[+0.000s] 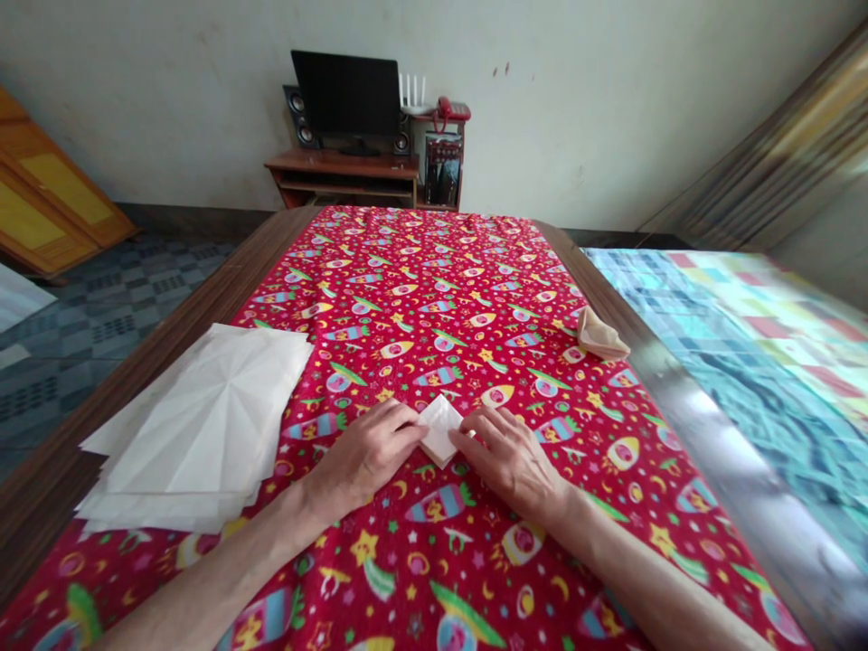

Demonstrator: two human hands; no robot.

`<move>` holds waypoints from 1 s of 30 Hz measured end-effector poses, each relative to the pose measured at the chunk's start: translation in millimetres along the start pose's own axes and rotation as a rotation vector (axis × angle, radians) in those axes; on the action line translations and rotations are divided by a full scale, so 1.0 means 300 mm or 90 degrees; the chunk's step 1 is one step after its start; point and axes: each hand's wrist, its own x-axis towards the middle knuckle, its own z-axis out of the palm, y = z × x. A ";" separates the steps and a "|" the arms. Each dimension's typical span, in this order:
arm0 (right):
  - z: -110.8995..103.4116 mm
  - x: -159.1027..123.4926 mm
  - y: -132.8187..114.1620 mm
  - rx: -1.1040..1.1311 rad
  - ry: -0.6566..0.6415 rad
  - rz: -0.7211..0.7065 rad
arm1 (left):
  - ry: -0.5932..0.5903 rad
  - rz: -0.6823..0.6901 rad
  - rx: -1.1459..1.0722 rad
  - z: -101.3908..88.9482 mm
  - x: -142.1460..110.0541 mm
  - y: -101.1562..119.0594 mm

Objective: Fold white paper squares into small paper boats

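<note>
A small white piece of paper [441, 425], folded into a layered diamond, lies on the red patterned cloth between my hands. My left hand [374, 445] pinches its left corner, fingers closed. On the opposite corner, my right hand [508, 452] grips the paper with thumb and fingers together. Both forearms reach in from the bottom of the view. To the left sits a stack of white paper sheets [203, 416], the top one marked with creases that fan out from a point. A folded cream paper shape [602, 336] stands at the right side of the cloth.
The red cloth [434, 316] covers most of a brown wooden table [223, 280]. Beyond it, a small desk [345, 165] holds a monitor [347, 98], speakers and a red telephone [448, 110]. A bed with a checked cover [752, 362] lies along the right.
</note>
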 end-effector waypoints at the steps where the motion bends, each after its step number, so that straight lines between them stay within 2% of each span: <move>1: 0.001 -0.004 0.002 0.018 0.008 0.009 | 0.010 -0.007 -0.010 0.003 -0.001 -0.002; 7: 0.015 0.003 0.012 0.213 -0.006 0.184 | 0.071 -0.104 -0.107 0.026 0.010 -0.015; 12: 0.014 0.019 0.004 0.236 -0.010 0.301 | 0.057 -0.186 -0.105 0.024 0.023 -0.009; 20: 0.017 0.021 -0.013 0.122 -0.033 0.305 | 0.046 -0.219 -0.045 0.023 0.024 0.004; 30: 0.021 0.027 -0.019 -0.001 -0.091 0.284 | 0.009 -0.222 0.110 0.018 0.038 0.021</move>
